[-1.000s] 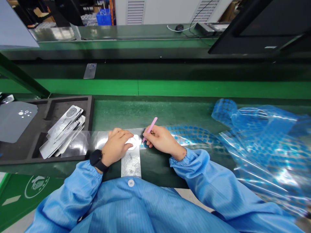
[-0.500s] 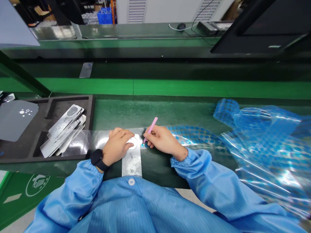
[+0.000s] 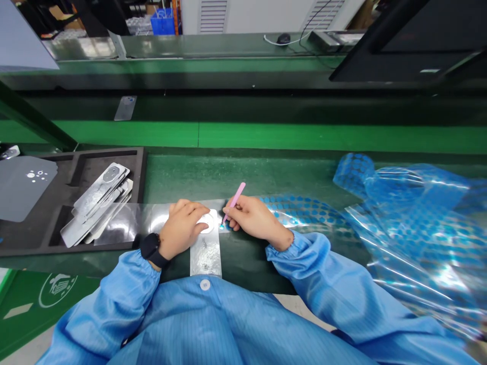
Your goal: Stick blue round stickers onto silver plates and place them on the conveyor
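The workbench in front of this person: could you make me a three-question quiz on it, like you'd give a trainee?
1. True or false: the left hand holds the pink tool.
2. Where is the heap of blue-dotted film?
A. On the person's left
B. On the person's right
C. Under the left hand
3. Fill in: the pile of silvery panels lies in a dark ____.

Key: 1. False, the right hand does; 2. B; 3. tray.

left fingers (image 3: 195,208): on silver panel (image 3: 205,256) | right fingers (image 3: 235,218): holding pink tool (image 3: 239,190)
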The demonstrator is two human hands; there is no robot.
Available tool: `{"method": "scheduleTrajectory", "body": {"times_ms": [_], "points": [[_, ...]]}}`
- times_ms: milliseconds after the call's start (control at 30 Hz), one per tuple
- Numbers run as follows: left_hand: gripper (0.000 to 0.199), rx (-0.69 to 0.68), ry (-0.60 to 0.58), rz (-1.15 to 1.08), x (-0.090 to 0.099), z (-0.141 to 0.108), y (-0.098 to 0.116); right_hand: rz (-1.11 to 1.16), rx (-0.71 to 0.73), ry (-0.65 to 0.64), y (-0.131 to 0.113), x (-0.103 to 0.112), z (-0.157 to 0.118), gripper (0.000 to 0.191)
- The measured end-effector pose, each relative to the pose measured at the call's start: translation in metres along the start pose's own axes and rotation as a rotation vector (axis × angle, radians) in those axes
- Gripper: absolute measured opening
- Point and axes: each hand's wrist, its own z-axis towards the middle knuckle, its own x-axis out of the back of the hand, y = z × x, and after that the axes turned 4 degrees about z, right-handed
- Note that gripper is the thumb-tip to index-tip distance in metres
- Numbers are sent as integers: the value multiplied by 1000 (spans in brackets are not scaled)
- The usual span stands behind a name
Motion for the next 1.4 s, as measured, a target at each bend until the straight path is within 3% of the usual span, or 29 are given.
{"method": "scheduleTrajectory", "body": {"times_ms": [300,467,633,800,1400], "points": [[29,22,33,-16,2,-2,-1,200,24,-94,4,6,3,25],[47,53,36,-15,5,-7,0,287,33,-44,3,8,3,35],[50,62,-4,-20,5,-9,3,236,30,61,-13,-9,4,23],[51,75,-10,-35,3,-9,4,155,-44,73,-19,-24,4,18],[44,31,69,-4,-3,-12,2,178,-40,100,-11,-24,1,20]]}}
